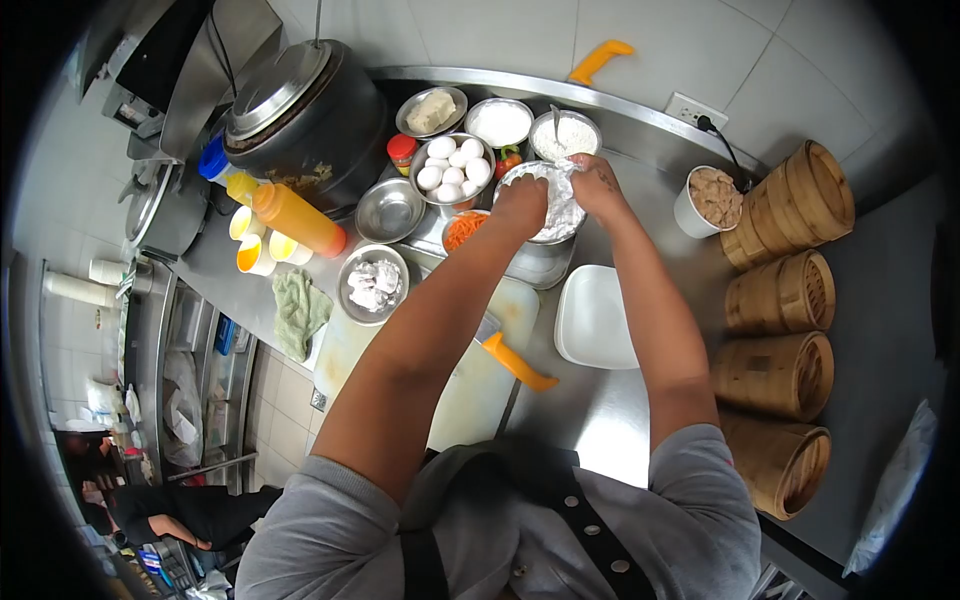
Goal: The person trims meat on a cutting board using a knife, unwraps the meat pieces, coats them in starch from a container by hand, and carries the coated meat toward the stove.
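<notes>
My left hand point(526, 202) reaches into a metal bowl point(552, 240) holding white, floury-looking contents point(562, 205). Its fingers are curled downward, and what they hold, if anything, is hidden. At the bowl's far right side, my right hand point(596, 188) closes on the rim. Just behind stands a bowl of white powder point(566, 136) with a spoon in it. Shredded carrot point(465, 230) lies in a container left of my left hand. Nearer me, white-coated pieces point(374, 284) sit in another metal bowl point(347, 303).
An orange-handled knife point(520, 362) lies across the cutting board point(465, 405). White trays point(597, 318) are stacked beside it. Bamboo steamers point(770, 375) line the right side. Eggs point(452, 170), a squeeze bottle point(298, 218) and a large pot point(310, 140) stand left. Another person point(185, 515) is lower left.
</notes>
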The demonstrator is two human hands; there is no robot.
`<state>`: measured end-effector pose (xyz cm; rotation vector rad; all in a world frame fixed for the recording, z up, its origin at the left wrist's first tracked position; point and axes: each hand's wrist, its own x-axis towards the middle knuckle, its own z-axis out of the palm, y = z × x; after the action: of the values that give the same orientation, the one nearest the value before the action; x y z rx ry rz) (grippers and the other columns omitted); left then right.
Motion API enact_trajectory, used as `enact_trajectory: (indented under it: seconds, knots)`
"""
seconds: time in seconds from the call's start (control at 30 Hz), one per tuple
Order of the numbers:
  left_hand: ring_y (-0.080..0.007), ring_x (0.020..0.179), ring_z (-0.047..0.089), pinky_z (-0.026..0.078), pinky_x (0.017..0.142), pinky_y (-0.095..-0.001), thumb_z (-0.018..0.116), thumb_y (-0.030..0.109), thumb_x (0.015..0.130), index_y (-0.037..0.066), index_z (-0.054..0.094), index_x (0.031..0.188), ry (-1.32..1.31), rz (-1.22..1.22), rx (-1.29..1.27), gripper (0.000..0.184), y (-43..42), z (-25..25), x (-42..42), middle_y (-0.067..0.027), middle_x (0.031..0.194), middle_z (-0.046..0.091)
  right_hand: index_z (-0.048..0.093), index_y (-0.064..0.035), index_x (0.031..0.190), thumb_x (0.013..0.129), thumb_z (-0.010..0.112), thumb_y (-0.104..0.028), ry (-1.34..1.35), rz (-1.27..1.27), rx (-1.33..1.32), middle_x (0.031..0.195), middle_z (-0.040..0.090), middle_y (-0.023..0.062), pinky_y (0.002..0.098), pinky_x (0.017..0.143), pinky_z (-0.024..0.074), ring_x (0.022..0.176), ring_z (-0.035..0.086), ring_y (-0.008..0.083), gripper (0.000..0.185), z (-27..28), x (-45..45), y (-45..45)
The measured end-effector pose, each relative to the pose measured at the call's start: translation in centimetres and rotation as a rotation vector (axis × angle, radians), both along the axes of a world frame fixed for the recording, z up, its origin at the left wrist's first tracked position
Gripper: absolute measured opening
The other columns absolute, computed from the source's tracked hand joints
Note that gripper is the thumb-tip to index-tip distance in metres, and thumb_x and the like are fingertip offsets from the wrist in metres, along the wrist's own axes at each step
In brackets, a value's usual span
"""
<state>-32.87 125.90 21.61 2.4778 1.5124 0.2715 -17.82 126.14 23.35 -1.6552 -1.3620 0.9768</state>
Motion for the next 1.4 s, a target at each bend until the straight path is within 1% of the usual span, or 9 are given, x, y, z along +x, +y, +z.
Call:
enact_trajectory:
  seconds: [0.13, 0.23, 0.37, 0.5, 0.7, 0.9, 1.0, 1.1, 1.4]
  knots:
    - [-0.0317, 0.102, 0.055, 0.043, 0.089, -0.0414, 0.062, 0.010, 0.074, 0.000, 0.059, 0.099, -0.157, 0.040, 0.007, 0.026, -1.0, 1.6, -1.2, -0.0181, 0.102, 0.057, 0.060, 0.0004, 0.106, 0.075, 0.046, -0.004, -0.215, 0.040, 0.037, 0.102, 0.061, 0.0254, 0.0359, 0.087, 0.0446, 0.099, 0.059, 0.0345, 0.035, 0.0, 0.3, 0.0]
    - [-0.0294, 0.096, 0.058, 0.046, 0.085, -0.0386, 0.067, 0.013, 0.073, -0.001, 0.060, 0.100, -0.560, 0.013, 0.148, 0.031, -3.3, 2.9, -4.5, -0.0173, 0.102, 0.058, 0.060, 0.0007, 0.106, 0.075, 0.046, -0.003, -0.381, 0.048, 0.070, 0.104, 0.060, 0.0271, 0.0372, 0.089, 0.0443, 0.102, 0.058, 0.0368, 0.035, 1.9, 0.2, -1.0]
    - [-0.0212, 0.084, 0.062, 0.049, 0.071, -0.0301, 0.068, 0.013, 0.077, 0.000, 0.061, 0.102, -0.937, 0.157, -0.115, 0.029, -8.8, 2.6, -10.4, -0.0129, 0.096, 0.060, 0.062, 0.0024, 0.100, 0.074, 0.047, -0.002, -0.518, 0.087, 0.065, 0.101, 0.060, 0.0283, 0.0378, 0.087, 0.0457, 0.099, 0.058, 0.0388, 0.031, 2.1, 0.0, -0.9]
    - [-0.0138, 0.087, 0.059, 0.049, 0.070, -0.0251, 0.066, 0.010, 0.081, 0.000, 0.062, 0.104, -0.910, 0.301, -0.208, 0.025, -15.6, 2.1, -17.3, -0.0078, 0.097, 0.061, 0.063, 0.0055, 0.091, 0.073, 0.048, -0.002, -0.715, 0.178, -0.066, 0.092, 0.061, 0.0291, 0.0398, 0.082, 0.0487, 0.091, 0.060, 0.0404, 0.024, 2.2, -1.4, -0.9]
    - [-0.0149, 0.089, 0.059, 0.049, 0.073, -0.0268, 0.061, 0.010, 0.085, -0.002, 0.059, 0.107, -0.997, 0.651, -0.260, 0.026, -24.2, 1.6, -28.0, -0.0070, 0.100, 0.062, 0.062, 0.0101, 0.084, 0.073, 0.048, -0.003, -0.776, 0.261, -0.061, 0.091, 0.061, 0.0300, 0.0409, 0.079, 0.0495, 0.090, 0.061, 0.0402, 0.022, 2.0, -3.9, -1.7]
    - [-0.0130, 0.080, 0.059, 0.050, 0.067, -0.0251, 0.059, 0.013, 0.086, -0.005, 0.057, 0.108, -1.091, 1.008, -0.238, 0.029, -31.9, 0.5, -33.5, -0.0078, 0.094, 0.062, 0.060, 0.0051, 0.105, 0.075, 0.049, -0.004, -0.602, 0.161, -0.097, 0.107, 0.058, 0.0277, 0.0375, 0.089, 0.0454, 0.102, 0.057, 0.0370, 0.033, 0.6, -4.1, -1.0]
    - [-0.0122, 0.077, 0.059, 0.050, 0.064, -0.0244, 0.059, 0.013, 0.086, -0.005, 0.057, 0.107, -1.117, 1.089, -0.236, 0.027, -35.1, -0.8, -34.6, -0.0076, 0.091, 0.062, 0.057, 0.0023, 0.108, 0.076, 0.058, -0.014, -0.750, 0.339, 0.096, 0.109, 0.057, 0.0252, 0.0411, 0.090, 0.0429, 0.106, 0.055, 0.0335, 0.036, 1.2, -4.3, -1.4]
    - [-0.0120, 0.073, 0.059, 0.051, 0.061, -0.0242, 0.058, 0.014, 0.086, -0.005, 0.056, 0.107, -1.126, 1.151, -0.277, 0.028, -37.3, -1.3, -34.8, -0.0077, 0.090, 0.062, 0.051, -0.0037, 0.118, 0.072, 0.060, -0.013, -0.861, 0.605, 0.141, 0.120, 0.051, 0.0211, 0.0389, 0.097, 0.0393, 0.114, 0.049, 0.0329, 0.048, 0.4, -4.1, -1.0]
    - [-0.0122, 0.068, 0.059, 0.050, 0.056, -0.0242, 0.057, 0.017, 0.087, -0.005, 0.054, 0.111, -1.104, 1.245, -0.334, 0.032, -40.9, -1.1, -36.0, -0.0085, 0.089, 0.062, 0.051, -0.0062, 0.120, 0.068, 0.061, -0.014, -0.832, 0.730, 0.207, 0.122, 0.051, 0.0185, 0.0383, 0.097, 0.0396, 0.113, 0.049, 0.0321, 0.054, -2.9, -2.6, 1.1]
